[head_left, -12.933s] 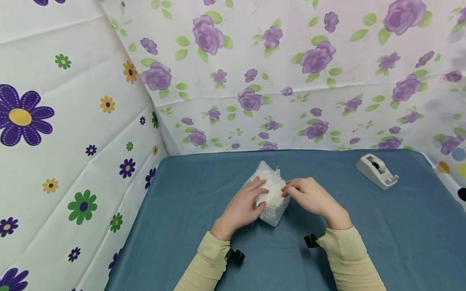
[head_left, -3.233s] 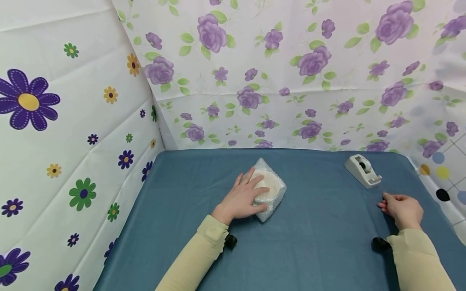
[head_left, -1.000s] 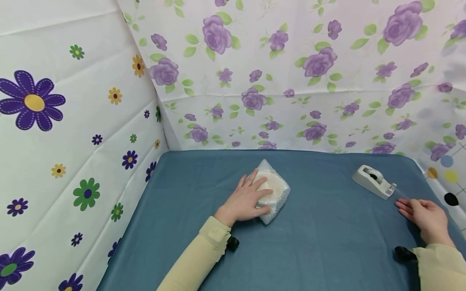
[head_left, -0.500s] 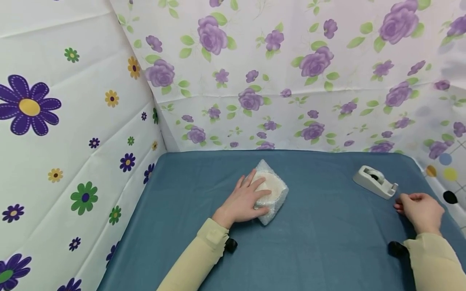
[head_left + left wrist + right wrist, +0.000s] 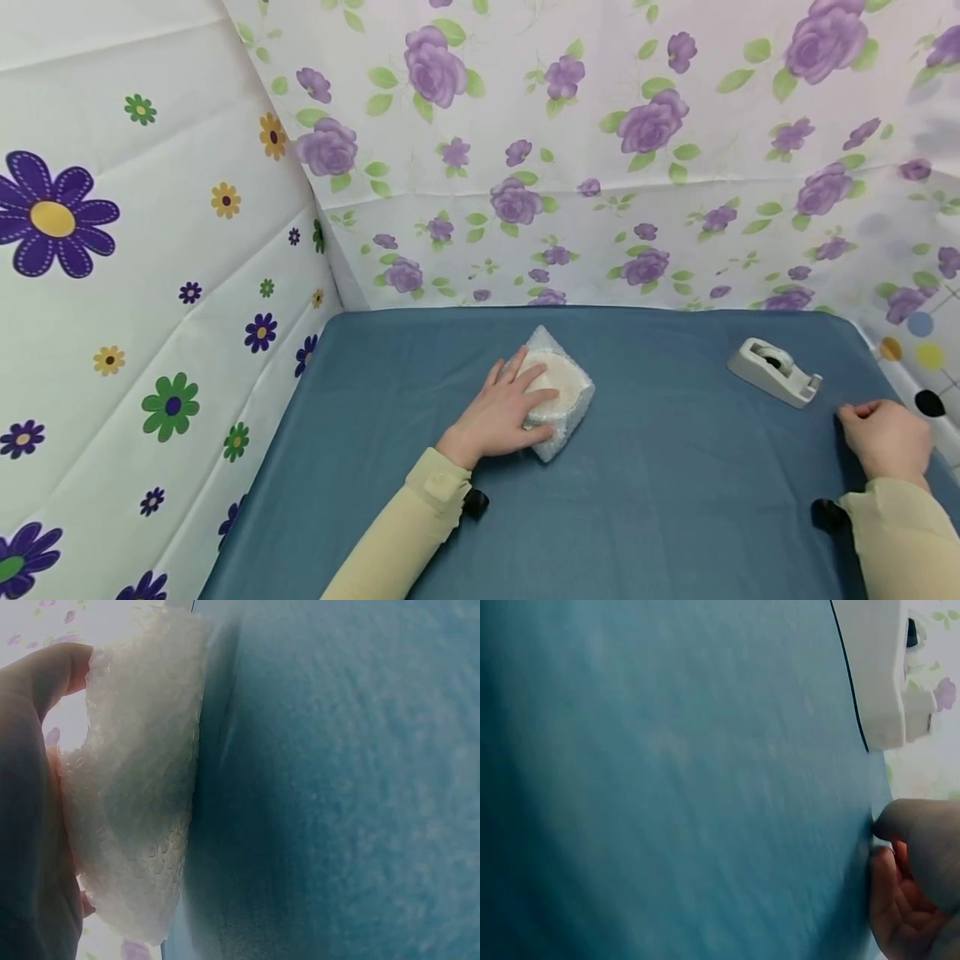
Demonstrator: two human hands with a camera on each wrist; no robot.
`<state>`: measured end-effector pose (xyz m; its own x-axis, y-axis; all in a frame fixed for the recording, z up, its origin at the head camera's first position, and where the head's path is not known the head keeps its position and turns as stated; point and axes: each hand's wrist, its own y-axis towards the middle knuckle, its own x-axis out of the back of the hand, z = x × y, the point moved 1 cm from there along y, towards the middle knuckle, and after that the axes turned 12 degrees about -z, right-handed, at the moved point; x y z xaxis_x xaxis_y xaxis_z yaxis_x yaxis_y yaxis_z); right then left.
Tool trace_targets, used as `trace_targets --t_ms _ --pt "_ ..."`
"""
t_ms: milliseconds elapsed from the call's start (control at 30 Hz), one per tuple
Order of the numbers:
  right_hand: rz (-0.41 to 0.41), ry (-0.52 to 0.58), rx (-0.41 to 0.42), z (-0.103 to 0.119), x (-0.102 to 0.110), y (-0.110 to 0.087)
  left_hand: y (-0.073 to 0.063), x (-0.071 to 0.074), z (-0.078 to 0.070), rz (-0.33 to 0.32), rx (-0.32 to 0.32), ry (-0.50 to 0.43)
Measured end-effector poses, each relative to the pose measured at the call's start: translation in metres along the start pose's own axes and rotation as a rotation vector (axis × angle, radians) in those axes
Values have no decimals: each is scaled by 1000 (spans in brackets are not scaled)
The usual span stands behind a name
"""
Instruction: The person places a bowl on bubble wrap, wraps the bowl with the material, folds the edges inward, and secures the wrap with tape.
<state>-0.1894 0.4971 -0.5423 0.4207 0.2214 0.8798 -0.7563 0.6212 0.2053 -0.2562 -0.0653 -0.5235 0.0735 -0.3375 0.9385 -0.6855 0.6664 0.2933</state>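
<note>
A bubble-wrapped packet (image 5: pixel 572 402), with a pale round shape showing through its top, lies on the blue cloth. My left hand (image 5: pixel 498 412) rests on it from the left, fingers spread over the top. In the left wrist view the bubble wrap (image 5: pixel 139 772) fills the space between hand and cloth. At the right, my right hand (image 5: pixel 888 437) is low over the cloth, just right of a white tape dispenser (image 5: pixel 772 373). Its fingers are curled, with thumb (image 5: pixel 900 817) and forefinger close together. Whether a thin strip of tape is between them cannot be made out.
Blue cloth (image 5: pixel 660 492) covers the table. A flowered sheet (image 5: pixel 465 167) hangs behind it, and another flowered sheet (image 5: pixel 165 250) at the left. The table's right edge lies close to the right hand.
Earlier both hands were at the packet; the right hand has since gone over to the tape dispenser. In the last second its straight fingers have curled. The left hand has stayed on the packet.
</note>
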Motion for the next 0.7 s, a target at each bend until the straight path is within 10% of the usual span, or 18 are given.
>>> trace_targets --t_ms 333,700 --pt "9 252 -158 -13 13 7 1 6 0 0 -10 0" --pt "23 39 252 38 52 3 2 6 0 11 -1 10"
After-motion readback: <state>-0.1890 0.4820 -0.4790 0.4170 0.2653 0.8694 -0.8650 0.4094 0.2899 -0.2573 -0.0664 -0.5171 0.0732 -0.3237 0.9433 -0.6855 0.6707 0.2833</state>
